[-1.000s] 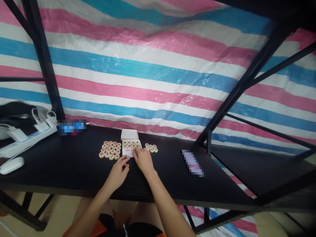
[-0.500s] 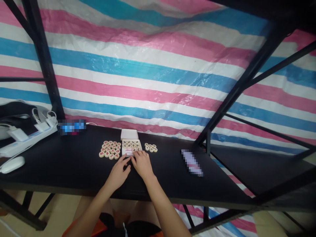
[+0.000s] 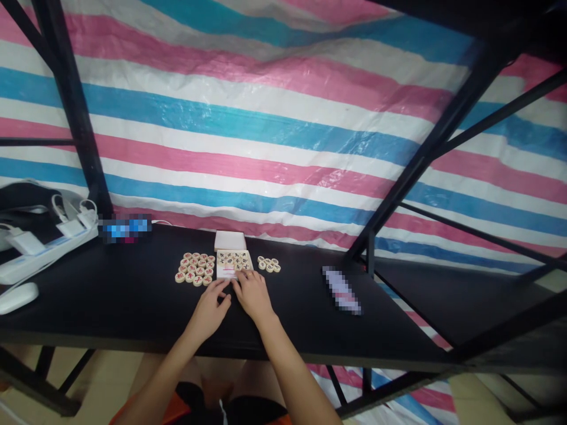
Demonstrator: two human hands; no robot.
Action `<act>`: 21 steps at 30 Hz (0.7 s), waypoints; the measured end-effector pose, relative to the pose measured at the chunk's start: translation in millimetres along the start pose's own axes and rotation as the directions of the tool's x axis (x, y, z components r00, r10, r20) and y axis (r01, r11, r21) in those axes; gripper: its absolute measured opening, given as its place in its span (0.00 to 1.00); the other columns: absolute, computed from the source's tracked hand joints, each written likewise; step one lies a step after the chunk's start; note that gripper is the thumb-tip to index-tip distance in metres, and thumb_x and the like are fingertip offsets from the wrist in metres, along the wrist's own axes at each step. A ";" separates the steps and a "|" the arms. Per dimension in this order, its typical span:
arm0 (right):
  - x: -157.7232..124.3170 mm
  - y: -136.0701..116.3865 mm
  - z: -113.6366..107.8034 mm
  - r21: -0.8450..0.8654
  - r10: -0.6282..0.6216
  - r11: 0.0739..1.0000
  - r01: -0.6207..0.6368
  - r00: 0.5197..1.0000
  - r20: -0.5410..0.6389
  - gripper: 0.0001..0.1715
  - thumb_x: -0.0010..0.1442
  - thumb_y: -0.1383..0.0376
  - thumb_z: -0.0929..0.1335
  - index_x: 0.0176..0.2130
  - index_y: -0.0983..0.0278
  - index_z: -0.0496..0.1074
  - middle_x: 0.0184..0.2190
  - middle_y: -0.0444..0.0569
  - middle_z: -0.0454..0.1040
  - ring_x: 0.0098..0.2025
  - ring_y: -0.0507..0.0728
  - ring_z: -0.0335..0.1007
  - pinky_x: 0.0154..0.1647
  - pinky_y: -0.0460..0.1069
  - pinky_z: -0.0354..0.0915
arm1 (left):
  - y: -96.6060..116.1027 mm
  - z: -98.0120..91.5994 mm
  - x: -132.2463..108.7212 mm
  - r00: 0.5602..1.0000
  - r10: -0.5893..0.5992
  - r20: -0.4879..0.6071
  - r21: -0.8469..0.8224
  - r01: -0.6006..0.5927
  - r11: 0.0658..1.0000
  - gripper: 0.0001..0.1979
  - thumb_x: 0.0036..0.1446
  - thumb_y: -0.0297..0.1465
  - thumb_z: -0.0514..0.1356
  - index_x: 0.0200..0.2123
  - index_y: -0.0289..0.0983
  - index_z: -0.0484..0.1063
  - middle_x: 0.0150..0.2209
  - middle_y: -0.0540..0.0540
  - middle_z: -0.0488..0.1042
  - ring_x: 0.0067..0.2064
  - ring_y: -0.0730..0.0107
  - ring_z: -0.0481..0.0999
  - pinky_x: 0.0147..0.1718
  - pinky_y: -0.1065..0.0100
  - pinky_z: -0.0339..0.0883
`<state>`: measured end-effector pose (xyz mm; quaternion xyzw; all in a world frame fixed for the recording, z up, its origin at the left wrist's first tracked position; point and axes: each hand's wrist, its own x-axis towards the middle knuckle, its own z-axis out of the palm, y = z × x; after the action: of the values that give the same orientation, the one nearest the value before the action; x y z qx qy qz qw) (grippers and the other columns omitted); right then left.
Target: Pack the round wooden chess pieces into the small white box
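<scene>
Round Chinese chess pieces with dark characters (image 3: 236, 260) sit in rows inside a shallow white box (image 3: 218, 267) on the black table. My right hand (image 3: 254, 296) lies over the box's front right part, fingers stretched onto it and covering some of the contents. My left hand (image 3: 209, 310) rests at the front edge, fingers loosely bent and apart, fingertips by the box's near corner. Red-marked pieces (image 3: 195, 269) form a block left of the box. A few dark-marked pieces (image 3: 269, 264) lie to its right. Nothing shows gripped in either hand; the fingertips are partly hidden.
A white box lid (image 3: 230, 241) stands behind the box. At the left are a power strip (image 3: 48, 252) with plugs and a white mouse-like object (image 3: 18, 298). A blurred-out item (image 3: 342, 290) lies on the right. Black metal posts (image 3: 401, 177) and striped sheeting (image 3: 248, 130) border the table.
The view has shifted slightly, so everything sits a little further left. Both hands stay at the front of the box with barely any finger movement.
</scene>
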<state>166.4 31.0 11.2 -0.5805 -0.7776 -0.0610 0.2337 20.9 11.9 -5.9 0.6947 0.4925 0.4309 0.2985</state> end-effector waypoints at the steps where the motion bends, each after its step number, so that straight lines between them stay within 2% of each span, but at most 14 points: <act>1: -0.2 0.0 0.0 0.000 -0.002 1.000 0.002 1.000 -0.003 0.18 0.65 0.61 0.60 0.51 0.62 0.69 0.48 0.54 0.72 0.51 0.61 0.63 0.50 0.55 0.58 | 0.5 -0.6 0.4 1.000 -0.005 -0.005 -0.008 0.005 1.000 0.19 0.53 0.30 0.53 0.48 0.37 0.71 0.53 0.38 0.68 0.35 0.68 0.76 0.37 0.63 0.73; 7: 0.0 -0.7 0.9 0.026 -0.016 1.000 0.017 0.999 -0.029 0.19 0.65 0.64 0.59 0.52 0.62 0.69 0.52 0.54 0.70 0.54 0.60 0.60 0.54 0.55 0.56 | 4.9 -3.5 0.5 0.999 -0.017 -0.034 -0.033 0.016 0.999 0.18 0.53 0.30 0.53 0.46 0.34 0.72 0.50 0.37 0.70 0.34 0.66 0.76 0.34 0.64 0.73; 10: 1.7 7.8 0.4 0.064 0.002 0.998 0.001 0.999 -0.050 0.20 0.65 0.66 0.58 0.52 0.63 0.69 0.51 0.54 0.70 0.54 0.60 0.61 0.55 0.54 0.56 | 6.9 -4.5 -0.1 0.999 -0.008 -0.045 -0.038 0.006 0.999 0.17 0.53 0.31 0.53 0.45 0.34 0.73 0.46 0.38 0.72 0.34 0.66 0.76 0.33 0.64 0.73; 13: 1.5 27.1 -0.3 0.075 0.142 0.988 -0.133 0.980 -0.138 0.21 0.64 0.67 0.57 0.53 0.65 0.69 0.52 0.57 0.68 0.54 0.60 0.61 0.54 0.55 0.56 | 8.2 -5.6 -0.9 0.999 0.006 -0.039 -0.037 -0.007 0.999 0.16 0.53 0.31 0.53 0.43 0.34 0.73 0.41 0.40 0.74 0.34 0.65 0.76 0.32 0.65 0.72; 16: -2.0 45.9 0.8 0.039 0.331 0.943 -0.330 0.922 -0.199 0.22 0.61 0.70 0.58 0.52 0.66 0.69 0.53 0.59 0.67 0.54 0.63 0.61 0.51 0.56 0.58 | 8.8 -6.5 -1.6 1.000 0.009 -0.026 -0.031 -0.009 0.999 0.14 0.54 0.31 0.53 0.40 0.35 0.74 0.38 0.42 0.75 0.33 0.65 0.75 0.32 0.66 0.71; 18: -4.7 51.2 1.3 -0.006 0.419 0.905 -0.425 0.895 -0.152 0.23 0.59 0.71 0.60 0.53 0.65 0.69 0.52 0.59 0.68 0.53 0.63 0.62 0.51 0.55 0.58 | 9.2 -6.9 -2.1 1.000 0.006 -0.020 -0.019 -0.007 1.000 0.14 0.54 0.32 0.53 0.39 0.35 0.74 0.37 0.43 0.75 0.33 0.66 0.75 0.32 0.66 0.71; 21: -6.8 48.2 -0.6 -0.072 0.475 0.875 -0.479 0.878 -0.061 0.23 0.57 0.70 0.62 0.52 0.65 0.69 0.51 0.57 0.69 0.51 0.63 0.64 0.50 0.54 0.58 | 10.2 -7.4 -2.8 1.000 0.006 -0.004 -0.008 -0.006 1.000 0.14 0.55 0.32 0.52 0.39 0.35 0.74 0.37 0.42 0.75 0.33 0.66 0.75 0.33 0.66 0.70</act>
<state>212.9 40.2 0.3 -0.7622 -0.6024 -0.0465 0.2324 18.2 5.8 5.2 0.6943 0.4892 0.4350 0.2992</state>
